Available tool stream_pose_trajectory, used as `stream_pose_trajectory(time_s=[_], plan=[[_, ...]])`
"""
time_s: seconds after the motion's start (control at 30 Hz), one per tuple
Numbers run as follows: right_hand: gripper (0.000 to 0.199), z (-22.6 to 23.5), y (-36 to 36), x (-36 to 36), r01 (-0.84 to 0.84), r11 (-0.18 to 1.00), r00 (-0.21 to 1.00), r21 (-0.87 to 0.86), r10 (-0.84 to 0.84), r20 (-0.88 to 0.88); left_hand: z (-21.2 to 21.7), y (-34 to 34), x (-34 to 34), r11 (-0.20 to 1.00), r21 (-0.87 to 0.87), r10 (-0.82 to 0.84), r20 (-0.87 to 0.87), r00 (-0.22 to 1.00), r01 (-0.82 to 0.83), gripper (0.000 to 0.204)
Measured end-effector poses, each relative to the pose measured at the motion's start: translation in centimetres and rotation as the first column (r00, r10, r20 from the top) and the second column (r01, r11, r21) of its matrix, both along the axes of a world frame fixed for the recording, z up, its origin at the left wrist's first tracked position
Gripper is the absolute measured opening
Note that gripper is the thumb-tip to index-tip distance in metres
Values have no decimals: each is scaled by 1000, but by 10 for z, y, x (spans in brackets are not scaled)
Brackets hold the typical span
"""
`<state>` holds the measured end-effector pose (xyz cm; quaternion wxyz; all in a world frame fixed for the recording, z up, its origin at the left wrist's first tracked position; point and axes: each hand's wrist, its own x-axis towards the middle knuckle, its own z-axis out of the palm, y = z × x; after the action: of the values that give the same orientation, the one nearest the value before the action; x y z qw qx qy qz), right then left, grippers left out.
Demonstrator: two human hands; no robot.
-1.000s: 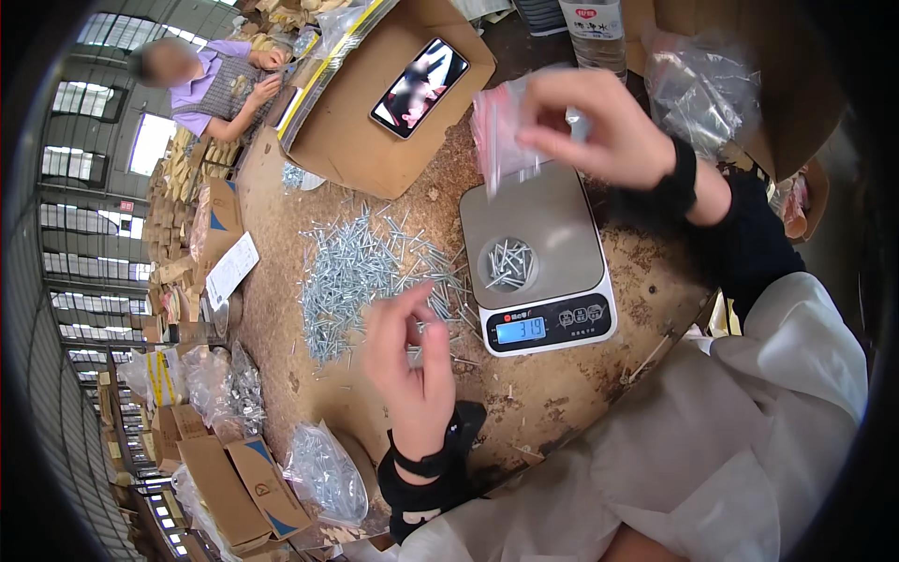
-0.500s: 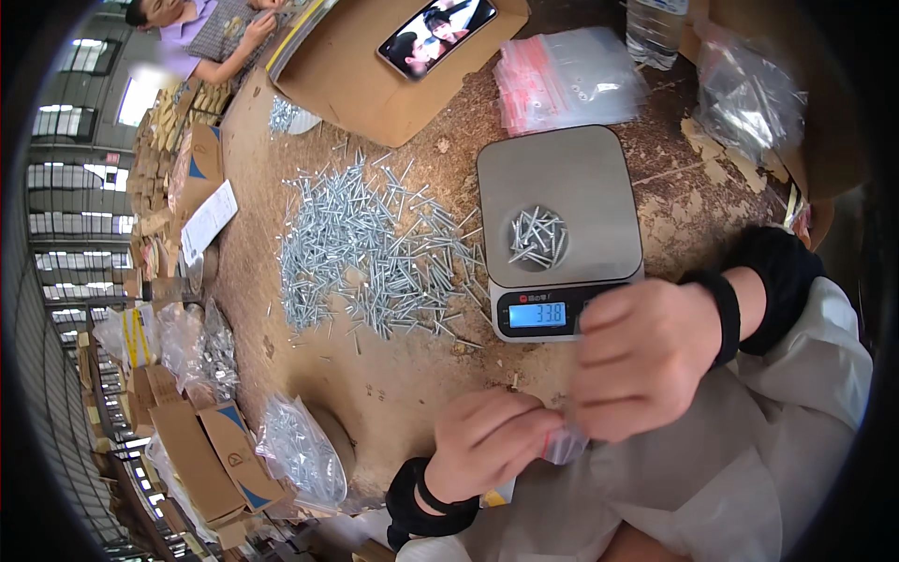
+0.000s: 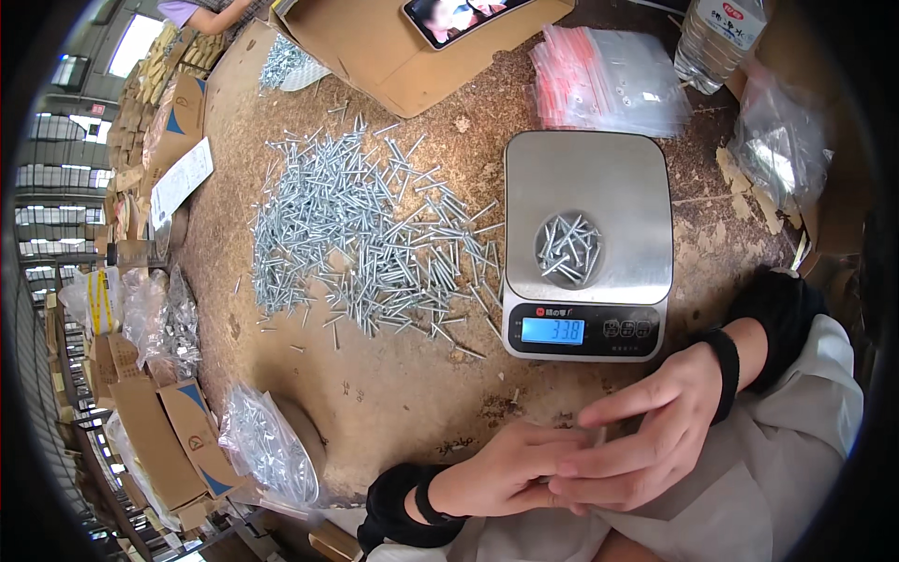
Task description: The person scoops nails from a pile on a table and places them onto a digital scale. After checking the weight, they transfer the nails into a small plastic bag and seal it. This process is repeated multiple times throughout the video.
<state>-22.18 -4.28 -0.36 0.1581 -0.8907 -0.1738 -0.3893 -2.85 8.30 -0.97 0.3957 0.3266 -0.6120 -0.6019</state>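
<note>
My left hand (image 3: 510,468) and my right hand (image 3: 646,436) meet low in front of the scale, fingers bent and overlapping. Between them they hold a small clear zip bag, now almost wholly hidden by the fingers. Just beyond my right hand stands a kitchen scale (image 3: 588,155) with a steel plate and a lit display. On its plate sits a small round dish (image 3: 599,267) with several screws (image 3: 567,245) in it. Left of the scale spreads a big loose heap of silvery screws (image 3: 351,244).
Flat zip bags with red edges (image 3: 609,80) lie behind the scale, beside a water bottle (image 3: 716,47) and crumpled plastic (image 3: 782,140). A phone (image 3: 459,17) rests in an open carton (image 3: 412,80). A filled clear bag (image 3: 267,450) and cartons (image 3: 159,440) are at left.
My view has shifted, so the bench things sit differently in it. My right hand has moved off the scale's front corner and its fingers have opened out over my left fingers, covering the bag.
</note>
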Motion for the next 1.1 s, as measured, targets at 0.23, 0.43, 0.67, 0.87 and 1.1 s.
stream_pose_trajectory(time_s=[0.23, 0.43, 0.67, 0.87, 1.1], plan=[[17, -12, -2, 5, -13, 976, 991, -218, 42, 127, 1, 0, -3, 989, 121, 83, -12, 996, -81, 7], [20, -7, 2, 8, -76, 997, 990, 9, 76, -122, 3, 3, 4, 985, -72, 169, 224, 960, -157, 11], [7, -2, -1, 2, 15, 998, 979, -69, -28, -200, 7, -2, 29, 958, -24, 279, 286, 917, -285, 9], [7, -4, 3, 6, -158, 978, 957, 136, 186, -224, 5, -1, 1, 973, 132, 196, -23, 980, -192, 69], [29, 6, -21, 7, -83, 929, 946, 360, 187, -265, -4, 0, 10, 978, -9, 206, 93, 974, -206, 53]])
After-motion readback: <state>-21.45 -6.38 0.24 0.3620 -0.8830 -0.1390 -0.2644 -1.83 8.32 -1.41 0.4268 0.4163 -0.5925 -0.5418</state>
